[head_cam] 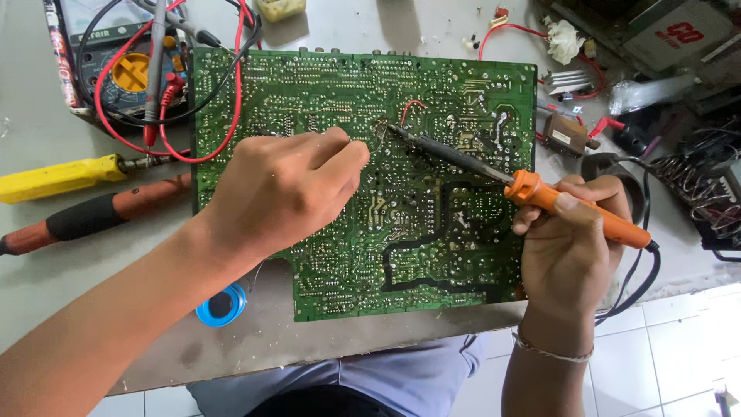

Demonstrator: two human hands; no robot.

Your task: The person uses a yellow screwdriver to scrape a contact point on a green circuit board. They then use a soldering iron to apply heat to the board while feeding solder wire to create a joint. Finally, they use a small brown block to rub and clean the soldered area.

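Note:
A large green circuit board (432, 255) lies solder-side up on the grey table. My right hand (571, 239) grips an orange-handled soldering iron (571, 208), whose dark tip touches the board near a small red wire loop (411, 108). My left hand (282, 189) rests on the board's left-middle part, fingers pinched together close to the iron's tip. A thin solder wire seems to run from those fingers, but it is hard to make out.
A multimeter (127, 66) with red and black leads sits at the top left. A yellow-handled tool (54, 177) and a red-and-black-handled tool (85, 216) lie left of the board. A blue solder reel (221, 303) sits by the table's front edge. Loose parts crowd the top right.

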